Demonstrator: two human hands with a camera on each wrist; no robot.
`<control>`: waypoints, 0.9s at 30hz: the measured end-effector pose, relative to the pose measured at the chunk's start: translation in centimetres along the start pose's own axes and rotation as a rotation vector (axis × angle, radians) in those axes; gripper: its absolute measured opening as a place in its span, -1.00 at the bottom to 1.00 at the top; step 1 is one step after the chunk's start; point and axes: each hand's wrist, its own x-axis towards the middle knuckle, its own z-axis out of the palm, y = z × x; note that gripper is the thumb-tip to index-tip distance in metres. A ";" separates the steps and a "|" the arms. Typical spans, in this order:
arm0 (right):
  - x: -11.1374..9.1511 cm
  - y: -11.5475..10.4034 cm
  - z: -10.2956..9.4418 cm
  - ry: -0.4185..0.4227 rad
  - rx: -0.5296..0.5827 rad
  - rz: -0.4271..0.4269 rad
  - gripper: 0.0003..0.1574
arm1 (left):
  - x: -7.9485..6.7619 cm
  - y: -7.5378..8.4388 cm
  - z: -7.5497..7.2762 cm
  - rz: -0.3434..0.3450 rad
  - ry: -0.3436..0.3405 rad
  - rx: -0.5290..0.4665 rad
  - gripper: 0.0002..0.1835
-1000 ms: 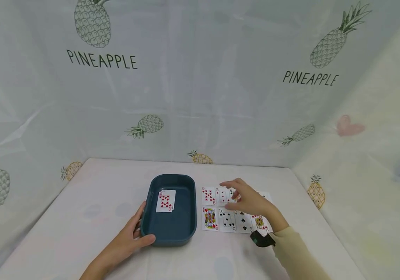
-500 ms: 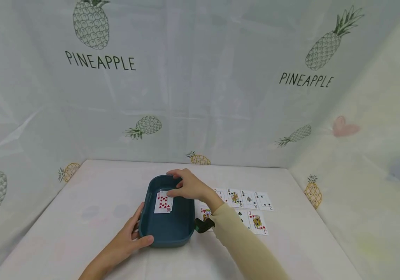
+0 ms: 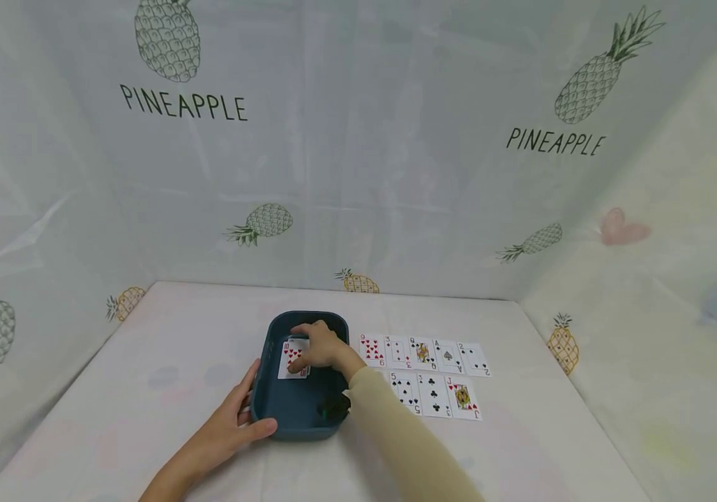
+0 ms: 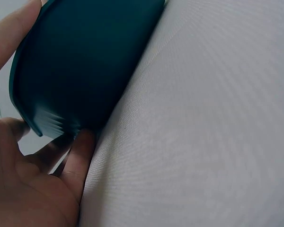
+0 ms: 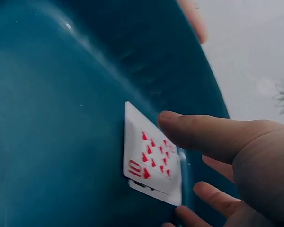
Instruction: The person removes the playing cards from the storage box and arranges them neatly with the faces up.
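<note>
A dark blue-green tray (image 3: 296, 411) stands on the table. My left hand (image 3: 227, 422) holds its left side, thumb at the near corner and fingers against the outer wall; the left wrist view shows those fingers (image 4: 80, 156) low at the tray's side. Inside the tray lies a ten of hearts playing card (image 5: 151, 156), with another card's edge (image 5: 154, 193) peeking out from under it. My right hand (image 3: 323, 348) reaches in over these cards. Its thumb (image 5: 199, 132) is right at one edge, and the other fingers spread near the opposite corner.
Right of the tray, playing cards lie face up in two rows. The far row runs from a nine of hearts (image 3: 372, 350) to a two (image 3: 473, 360); the near row ends in a jack of hearts (image 3: 462, 397). My right sleeve (image 3: 396, 425) covers part of the near row.
My right hand has moved left from above the card rows, over the tray's far edge, and down to the ten of hearts. The left hand stays on the tray.
</note>
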 end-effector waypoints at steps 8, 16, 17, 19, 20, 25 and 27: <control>0.2 -0.3 1.1 -0.028 -0.130 0.054 0.09 | 0.1 0.0 0.0 0.008 -0.017 -0.028 0.08; 0.2 -0.2 1.4 -0.022 -0.182 0.082 0.09 | 0.0 0.4 0.0 0.005 -0.011 -0.033 0.09; 0.3 -0.1 1.4 -0.023 -0.182 0.081 0.09 | 0.0 0.4 0.0 0.011 -0.010 -0.031 0.09; 0.3 -0.1 1.4 -0.026 -0.187 0.076 0.10 | 0.0 0.5 0.0 0.014 -0.010 -0.039 0.10; 0.4 0.0 1.5 -0.029 -0.187 0.074 0.10 | 0.0 0.5 0.0 0.023 -0.009 -0.036 0.10; 0.6 -0.1 1.5 -0.032 -0.195 0.076 0.10 | -0.1 0.5 0.0 0.050 -0.026 -0.056 0.11; 0.7 -0.1 1.5 -0.029 -0.192 0.076 0.09 | -0.1 0.5 0.0 0.048 -0.029 -0.062 0.10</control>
